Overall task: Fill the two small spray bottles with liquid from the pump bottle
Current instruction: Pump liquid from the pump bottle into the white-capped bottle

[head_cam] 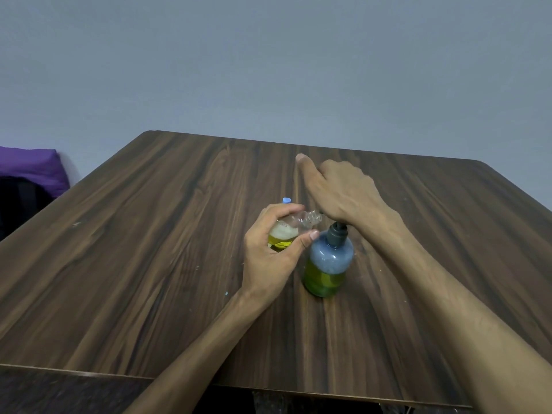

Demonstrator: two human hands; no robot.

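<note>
With the tilted spray bottle (288,231) gripped in the left hand (270,255) and the pump (337,230) pressed under the flat, loosely open right hand (343,192), liquid could be spilled on the table (149,234) if the neck is misaligned

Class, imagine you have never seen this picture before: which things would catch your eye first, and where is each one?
First, the two hands meeting at the middle of the wooden table. The left hand grips a small clear bottle, tilted with its open neck toward the pump bottle; the right hand presses down on that bottle's pump. Next, the yellow-green liquid in both bottles, then a purple cloth at the far left edge.
</note>
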